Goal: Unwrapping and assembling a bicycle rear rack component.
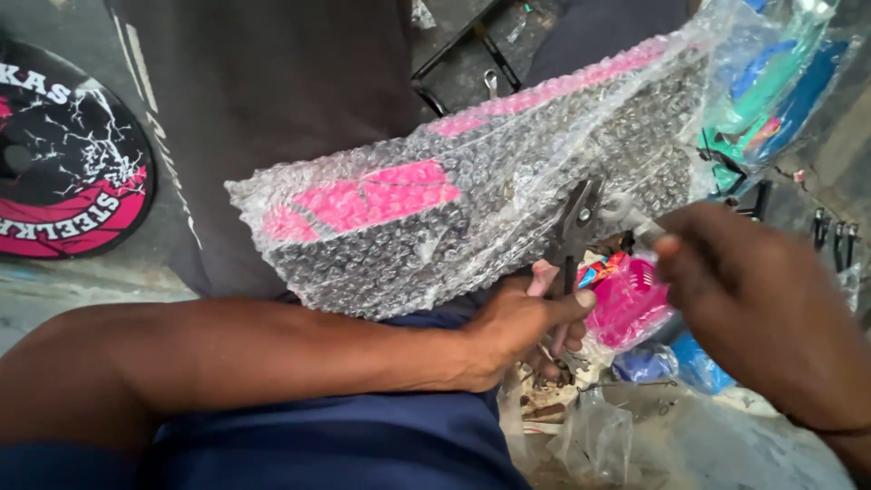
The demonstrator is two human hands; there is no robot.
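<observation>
My left hand [522, 328] grips the pink-tipped handles of a pair of dark pliers [573, 231], jaws pointing up. The jaws reach a long part wrapped in clear bubble wrap [472, 195], pink and grey-black underneath, which lies tilted across my lap. My right hand [726, 272] is to the right of the pliers, fingers pinched on a small pale piece at the wrap's lower edge [635, 220]. What that piece is cannot be made out.
A black, pink and white round disc [63, 163] lies at the left on the grey floor. Bags of blue, green and pink parts [771, 82] sit at the upper right. Crumpled clear plastic [599, 436] and small scraps lie below my hands.
</observation>
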